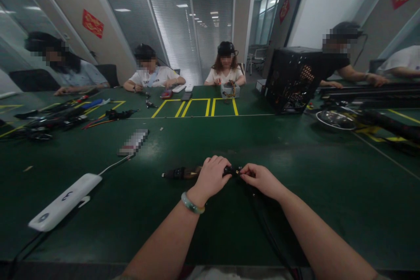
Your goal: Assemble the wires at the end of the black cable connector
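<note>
A dark, rod-shaped tool (183, 173), much like an electric screwdriver, lies across the green table in front of me with its small metal tip to the left. My left hand (215, 175), a jade-coloured bangle on its wrist, is wrapped over the tool's right part. At that right end, my right hand (257, 178) is closed in a pinch near a small brass-coloured connector piece. What sits between those fingertips is too small to make out clearly. A black cable (267, 223) runs from below the right hand to the table's near edge.
A white power strip (65, 201) lies at left, its cable leading to a phone (134, 142). Tangled cables and tools (65, 116) cover the far left. A black computer case (292, 78) stands at the back right. Several people sit around the green table (197, 140).
</note>
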